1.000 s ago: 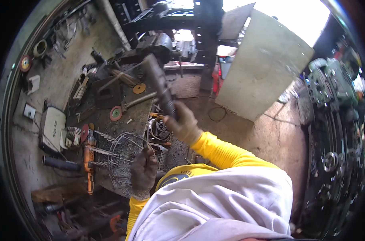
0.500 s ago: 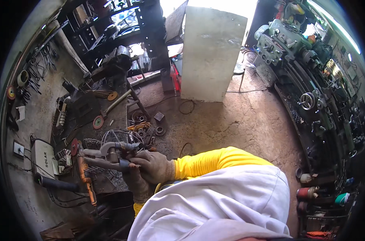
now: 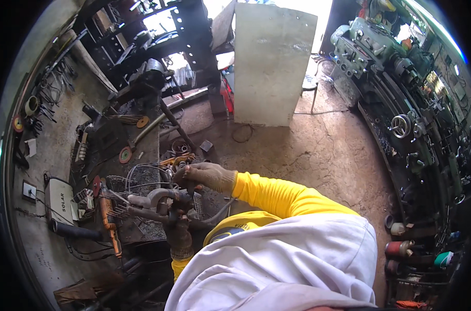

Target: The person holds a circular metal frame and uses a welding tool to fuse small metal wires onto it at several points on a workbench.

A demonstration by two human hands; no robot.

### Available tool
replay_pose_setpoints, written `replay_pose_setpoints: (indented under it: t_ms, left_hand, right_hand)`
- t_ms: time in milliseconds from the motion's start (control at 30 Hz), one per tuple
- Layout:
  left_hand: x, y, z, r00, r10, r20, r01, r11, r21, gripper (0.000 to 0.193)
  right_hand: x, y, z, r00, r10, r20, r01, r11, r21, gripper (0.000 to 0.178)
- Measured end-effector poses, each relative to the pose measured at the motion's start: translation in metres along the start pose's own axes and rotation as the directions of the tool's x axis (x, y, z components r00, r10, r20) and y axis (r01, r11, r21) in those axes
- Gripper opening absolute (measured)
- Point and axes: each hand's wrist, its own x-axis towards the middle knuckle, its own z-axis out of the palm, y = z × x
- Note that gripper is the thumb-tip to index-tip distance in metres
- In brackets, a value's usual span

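My right hand [image 3: 210,177], in a brown knit glove, is raised above the bench edge with its fingers curled. A dark part shows just under the fingertips, but what they hold cannot be made out. Lower down, my gloved left hand [image 3: 180,237] is closed round the near end of a metal pipe piece [image 3: 142,209]. A curved, C-shaped metal part [image 3: 156,198] sits against that pipe, beside a darker joint. Thin grey cables [image 3: 142,169] loop behind them. My left fingers are partly hidden by the metal.
An orange power tool [image 3: 109,220] with a reddish disc lies on the cluttered workbench [image 3: 142,147], near a white box [image 3: 61,202]. Abrasive discs [image 3: 125,154] lie farther back. A pale upright panel [image 3: 274,67] stands ahead; a lathe [image 3: 396,98] lines the right side.
My right hand has moved up and away from my left hand, off the pipe's near end. The pipe piece has shifted slightly, and my left hand now shows more clearly.
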Motion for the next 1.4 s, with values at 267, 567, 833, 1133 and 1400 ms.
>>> replay_pose_setpoints:
  t_ms: [267,567,833,1133,1400]
  left_hand:
    - [-0.009,-0.003,0.046,0.985,-0.102,0.139,0.080,0.984,0.156,0.044]
    - [-0.009,0.001,0.040,0.957,-0.207,0.203,0.166,0.965,0.202,0.061]
    - [0.017,0.061,0.049,0.977,-0.180,0.111,0.182,0.983,-0.011,0.059]
    - [0.058,0.093,-0.003,0.985,-0.170,-0.003,0.085,0.511,-0.855,0.066]
    - [-0.004,0.069,0.030,0.961,-0.048,-0.273,0.040,0.999,-0.035,0.042]
  right_hand:
    - [-0.013,-0.009,-0.039,0.992,0.125,-0.006,-0.125,0.989,-0.085,0.037]
    - [-0.013,0.014,-0.107,0.906,-0.004,-0.422,0.224,0.852,0.472,0.025]
    - [-0.063,0.109,-0.191,0.499,0.419,-0.759,-0.144,0.904,0.404,0.026]
    - [-0.051,0.028,-0.134,0.743,0.415,-0.525,-0.309,0.909,0.282,0.047]
    - [-0.060,0.045,-0.108,0.759,0.478,-0.442,-0.441,0.877,0.191,0.026]
